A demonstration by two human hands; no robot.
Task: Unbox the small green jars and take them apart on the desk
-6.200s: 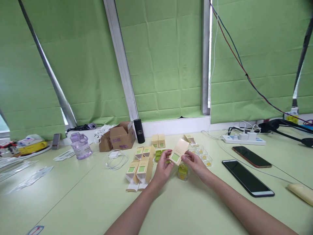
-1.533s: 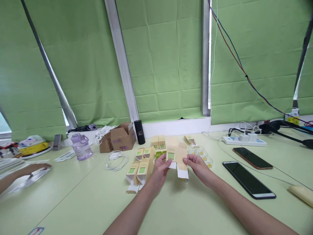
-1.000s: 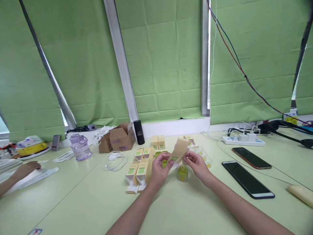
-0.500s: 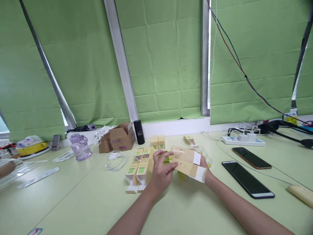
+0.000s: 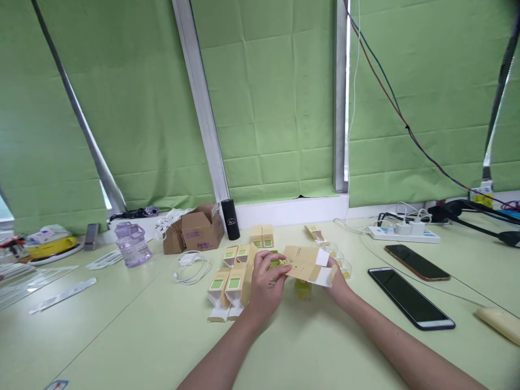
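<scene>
Between my hands is a small beige carton [image 5: 303, 261] with printed panels and white end flaps. My left hand [image 5: 266, 279] pinches its left end with thumb and fingers. At the other end my right hand [image 5: 336, 281] grips it from behind near the white flaps, its fingers partly hidden. Something green shows behind my left fingers, too covered to name. Under the carton a yellow-green item [image 5: 303, 289] rests on the table. Clear round containers [image 5: 343, 266] stand just beyond my right hand. Several beige cartons with green windows [image 5: 233, 284] stand left of my left hand, the front ones with flaps open.
Two beige cartons [image 5: 262, 236] and another carton [image 5: 316, 234] are farther back. To the left lie a white charger cable [image 5: 190, 268], a purple jug [image 5: 132, 245] and a cardboard box [image 5: 201, 227]. Two phones [image 5: 410, 298] and a power strip [image 5: 404, 233] are on the right.
The carton has tilted flatter, and my right hand has shifted slightly left and down. More of the yellow-green item shows beneath. Another person's hand at the left edge has gone from view.
</scene>
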